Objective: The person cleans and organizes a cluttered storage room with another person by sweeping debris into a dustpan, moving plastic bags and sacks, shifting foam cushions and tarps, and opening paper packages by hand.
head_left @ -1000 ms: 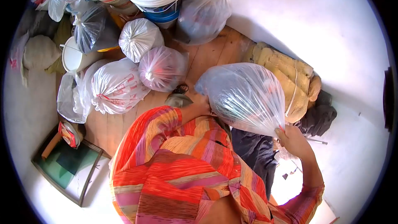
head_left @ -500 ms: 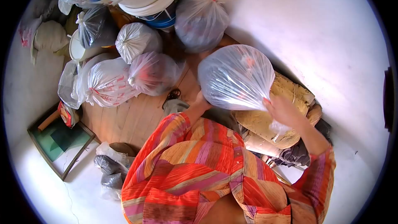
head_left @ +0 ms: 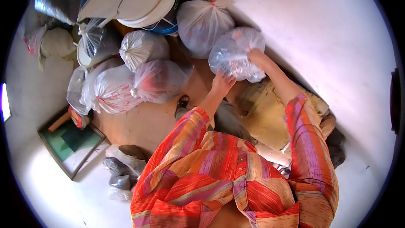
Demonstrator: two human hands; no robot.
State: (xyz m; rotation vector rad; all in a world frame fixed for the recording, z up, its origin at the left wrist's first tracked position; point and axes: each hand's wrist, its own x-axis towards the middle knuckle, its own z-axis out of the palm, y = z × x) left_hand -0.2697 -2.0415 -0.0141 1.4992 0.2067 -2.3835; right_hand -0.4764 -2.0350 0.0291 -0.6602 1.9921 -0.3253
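Note:
A filled clear plastic bag (head_left: 228, 52) rests against the wall, beside another full bag (head_left: 202, 25) tied with red string. My right hand (head_left: 257, 58) is closed on the gathered plastic at its near right side. At the bag's lower edge, my left hand (head_left: 222, 84) touches the plastic with its fingers apart. The contents look dark with some reddish bits, but I cannot make out what they are.
Left of my hands sit several tied bags, among them a reddish one (head_left: 162, 80) and a white printed one (head_left: 116, 90). Lidded buckets (head_left: 145, 0) stand behind. Yellow foam (head_left: 270, 122) lies at right; a framed pane (head_left: 69, 147) leans at left.
The bag has moved away from me, from above the foam to beside the red-tied bag. My left hand has shifted to its near edge, and my right arm has stretched forward.

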